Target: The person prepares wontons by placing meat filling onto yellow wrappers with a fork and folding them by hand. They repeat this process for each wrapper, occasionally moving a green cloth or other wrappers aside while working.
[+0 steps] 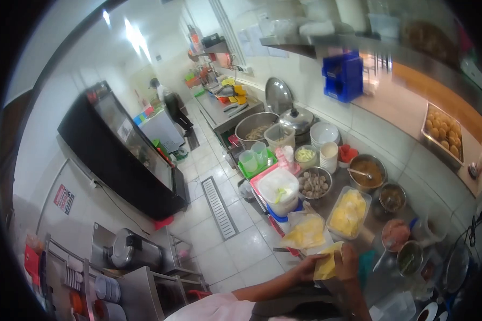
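My left hand (307, 269) grips the near-left edge of a flat yellow dough wrapper (326, 266), which may be one sheet or a thin stack. My right hand (348, 263) holds its right side, the fingers bent over it. Just beyond my hands, more yellow sheets lie in an opened plastic bag (304, 233). A clear rectangular tub (367, 213) beside the bag holds folded yellow pieces. To the right of my right hand is a bowl of pink minced filling (396, 235).
A steel bowl of round pieces (314, 183), a white lidded bucket (278, 192) and a sauce bowl with a spoon (367, 172) crowd the counter. A tray of round balls (443, 132) rests on the ledge. Further off, a person (171, 107) stands past the black fridge (124, 155).
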`<state>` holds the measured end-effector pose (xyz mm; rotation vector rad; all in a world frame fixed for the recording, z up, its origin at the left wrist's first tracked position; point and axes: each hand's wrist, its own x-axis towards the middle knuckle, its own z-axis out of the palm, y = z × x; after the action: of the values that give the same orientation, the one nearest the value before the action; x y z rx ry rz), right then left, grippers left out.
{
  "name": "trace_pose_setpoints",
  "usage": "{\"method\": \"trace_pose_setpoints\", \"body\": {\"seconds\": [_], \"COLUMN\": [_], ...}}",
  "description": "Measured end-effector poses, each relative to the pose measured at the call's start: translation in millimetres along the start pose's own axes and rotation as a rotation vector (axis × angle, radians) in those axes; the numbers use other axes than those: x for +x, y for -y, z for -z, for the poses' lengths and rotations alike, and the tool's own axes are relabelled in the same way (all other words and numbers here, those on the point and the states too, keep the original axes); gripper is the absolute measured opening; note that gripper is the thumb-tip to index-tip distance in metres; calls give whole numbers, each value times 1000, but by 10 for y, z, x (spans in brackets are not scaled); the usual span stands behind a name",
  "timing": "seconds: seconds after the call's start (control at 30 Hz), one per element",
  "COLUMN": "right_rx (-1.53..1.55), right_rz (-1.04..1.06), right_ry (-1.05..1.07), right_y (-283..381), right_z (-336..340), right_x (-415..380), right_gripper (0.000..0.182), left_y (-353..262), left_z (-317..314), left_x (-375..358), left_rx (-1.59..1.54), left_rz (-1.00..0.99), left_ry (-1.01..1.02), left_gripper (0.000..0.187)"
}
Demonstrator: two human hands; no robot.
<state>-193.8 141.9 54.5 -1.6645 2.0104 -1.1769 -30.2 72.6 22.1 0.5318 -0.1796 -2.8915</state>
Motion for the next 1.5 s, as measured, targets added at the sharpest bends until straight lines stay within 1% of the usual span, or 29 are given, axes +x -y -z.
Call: {"method": "trace_pose_setpoints", "body": {"seconds": [0.07,0.13,0.17,0.2,0.23,0.27,0.33,0.4,0.43,0.47,0.5,0.53,0.57,0.6,0.63,0.67,0.77,0.83,0.87,0.93,0.97,1.03,1.07,1.13,1.27,1.33,1.37,1.43,1.5], "right_rx": [5,445,440,640,842,841,581,248,312,351,-116,-263,-291,-269,-330,-277,-285,-330,-324,-633,-626,-392,-389,-229,-214,-284,-287,-372,-401], "right_rz": [-83,-308,-306,-325,-340,-343,-415,-366,-349,-387,-445,-403,-297,-522,-580,-616,-636,-513,-509,-317,-312,-275,-278,-586,-617,-472,-470,-584,-560], "right_ry": [57,-120,-126,-136,-148,-150,7,-295,-231,-196,-366,-379,-466,-428,-459,-438,-383,-364,-355,-552,-545,-515,-511,-212,-220,-413,-405,-232,-252], "right_y": [-115,-143,-200,-240,-271,-341,-618,-1149,-994,-917,-1293,-1656,-1826,-1486,-1517,-1609,-1664,-1686,-1693,-1535,-1595,-1691,-1703,-1700,-1786,-1620,-1574,-1459,-1320], "right_z": [86,89,91,89,95,219,682,867,1062,1387,1317,1321,1371,1567,1551,1539,1365,1264,1214,1206,1106,851,763,677,551,684,794,1048,1331], "right_x": [-120,-146,-152,-208,-248,-304,-407,-531,-399,-361,-596,-785,-877,-802,-853,-870,-809,-716,-676,-537,-510,-513,-506,-479,-558,-642,-654,-662,-556], "right_gripper": [40,44,44,45,47,47,53,50,46,42,37,38,36,25,17,14,18,23,23,28,28,33,33,33,37,44,44,51,48], "left_y": [63,95,154,180,173,179,163,140,110,42,-64,-146,-188,-201,-192,-190,-101,-49,-23,8,20,28,30,36,62,40,32,46,56], "left_z": [-105,-102,-87,-58,-26,9,-115,-82,-43,85,280,154,206,-171,-224,-239,-295,-419,-470,-567,-603,-593,-583,-546,-522,-473,-448,-410,-367], "left_x": [63,199,283,343,398,440,495,555,585,573,557,479,480,412,393,428,579,670,728,830,866,914,941,998,1065,1071,1089,1113,1158], "left_rx": [-41,37,84,83,49,12,-27,-84,-36,-52,-117,-44,47,-18,-85,-5,-12,1,-1,31,50,38,30,25,30,7,-11,-16,-14], "left_rz": [55,63,26,32,72,111,66,-19,-147,-147,-66,-112,-236,-239,-261,-268,-193,-149,-159,-147,-162,-162,-153,-137,-139,-139,-135,-131,-122], "left_ry": [2,45,-15,-13,42,96,98,44,66,77,194,31,-62,-18,29,99,33,40,32,-42,-48,-77,-89,-104,-139,-130,-111,-115,-115], "left_gripper": [42,43,44,44,46,48,50,55,50,50,49,48,49,50,52,55,53,53,53,52,50,50,50,49,49,49,49,49,49]}}
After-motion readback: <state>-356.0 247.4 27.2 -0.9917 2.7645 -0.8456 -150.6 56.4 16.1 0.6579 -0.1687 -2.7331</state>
